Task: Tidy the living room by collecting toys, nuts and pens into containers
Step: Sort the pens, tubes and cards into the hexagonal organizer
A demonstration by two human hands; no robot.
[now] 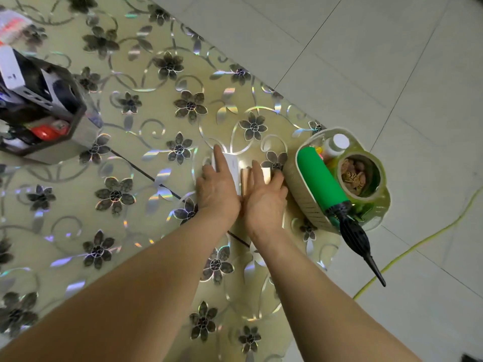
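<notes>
left hand point(218, 188) flat, fingers straight, resting on white card point(233, 167) at frame centre | right hand point(265, 195) open beside tan block point(246, 180), gripping nothing | risk: a sweep right nudges the nearby green basket point(311, 205), spilling the jar of nuts point(358, 175)

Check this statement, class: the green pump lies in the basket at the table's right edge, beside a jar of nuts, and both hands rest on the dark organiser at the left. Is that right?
One part is wrong. The head view shows the left hand and right hand on small flat items mid-table, far from the dark organiser. The green pump does lie in the basket beside the jar of nuts.
</notes>
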